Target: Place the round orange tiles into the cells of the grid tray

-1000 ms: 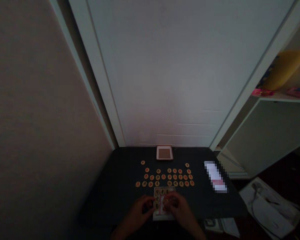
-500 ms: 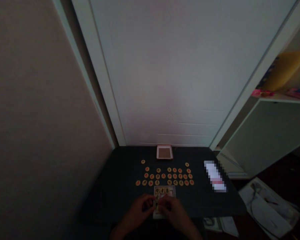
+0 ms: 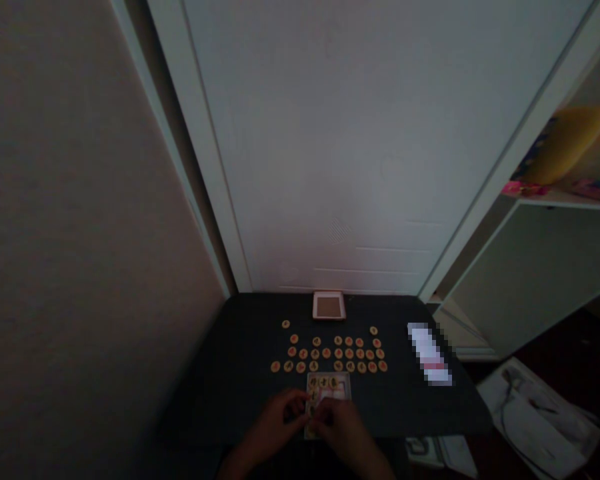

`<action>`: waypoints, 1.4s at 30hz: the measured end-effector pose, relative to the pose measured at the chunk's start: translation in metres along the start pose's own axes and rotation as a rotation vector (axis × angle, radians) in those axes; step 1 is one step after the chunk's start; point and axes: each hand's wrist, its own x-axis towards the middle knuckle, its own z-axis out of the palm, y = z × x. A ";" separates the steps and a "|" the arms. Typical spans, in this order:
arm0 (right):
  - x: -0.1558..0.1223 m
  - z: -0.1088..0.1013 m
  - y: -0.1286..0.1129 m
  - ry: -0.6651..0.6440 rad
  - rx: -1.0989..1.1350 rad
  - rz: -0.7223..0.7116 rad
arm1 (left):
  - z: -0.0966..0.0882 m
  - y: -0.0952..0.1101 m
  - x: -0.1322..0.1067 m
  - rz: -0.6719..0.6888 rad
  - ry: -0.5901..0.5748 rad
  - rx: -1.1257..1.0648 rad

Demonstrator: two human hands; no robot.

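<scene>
A shallow tray [image 3: 347, 387] lies at the front of the dark table, with several round xiangqi pieces [image 3: 323, 383] along its far and left sides. At its left edge is my left hand [image 3: 284, 415], thumb and fingertips curved and apart; whether they touch the rim is hard to see. My right hand [image 3: 339, 423] reaches over the tray, fingertips pinched low on its left side at a xiangqi piece that they largely hide. Beyond the tray, more wooden xiangqi pieces [image 3: 349, 353] with red or dark characters lie spread in loose rows.
A second shallow box part [image 3: 329, 306] with a brown inside sits at the table's back, against the white door panel [image 3: 330, 167]. On the right of the dark table [image 3: 220, 380] lies a blurred-out pale object [image 3: 430, 353]. Papers and a cable [image 3: 535, 407] are below to the right.
My right hand has shifted slightly down and left within the tray, toward the near left side. My left hand stays nearly in place. The loose pieces have not moved.
</scene>
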 end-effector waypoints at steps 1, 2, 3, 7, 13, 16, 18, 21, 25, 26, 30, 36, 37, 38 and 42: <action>0.001 0.001 0.001 0.000 -0.017 -0.004 | 0.000 0.000 0.000 0.001 -0.007 -0.004; 0.001 0.002 0.003 0.005 -0.033 -0.010 | 0.000 0.001 0.001 0.002 -0.013 -0.009; 0.002 0.003 0.004 0.011 -0.049 -0.017 | 0.000 0.001 0.001 0.003 -0.017 -0.014; 0.005 0.005 0.009 0.023 -0.094 -0.007 | 0.001 -0.002 0.003 -0.014 -0.024 -0.022; 0.003 0.004 0.005 0.036 -0.140 -0.032 | 0.003 -0.009 0.003 0.014 0.013 0.033; -0.001 0.000 0.000 0.036 -0.130 -0.049 | 0.002 -0.007 0.003 -0.007 -0.007 0.026; -0.003 -0.003 -0.003 0.055 -0.121 -0.068 | 0.001 -0.004 0.003 -0.011 -0.018 0.018; -0.004 -0.009 -0.004 0.096 -0.117 -0.085 | -0.001 0.001 0.005 0.000 -0.029 0.009; -0.005 -0.018 -0.003 0.117 -0.077 -0.095 | 0.001 0.004 0.007 -0.009 0.017 0.013; -0.006 -0.020 -0.003 0.120 -0.065 -0.097 | 0.002 0.004 0.007 -0.019 0.034 0.020; -0.007 -0.026 0.002 0.171 -0.074 -0.086 | 0.008 0.008 0.006 -0.060 0.052 0.077; -0.006 -0.029 0.018 0.368 -0.192 0.010 | 0.010 0.015 0.004 -0.099 -0.005 0.185; -0.006 -0.030 0.022 0.391 -0.211 0.033 | 0.010 0.015 0.004 -0.106 -0.020 0.189; -0.006 -0.030 0.025 0.403 -0.225 0.052 | 0.010 0.015 0.004 -0.114 -0.031 0.192; -0.008 -0.029 0.037 0.384 -0.257 0.100 | 0.009 0.010 0.006 -0.098 -0.057 0.196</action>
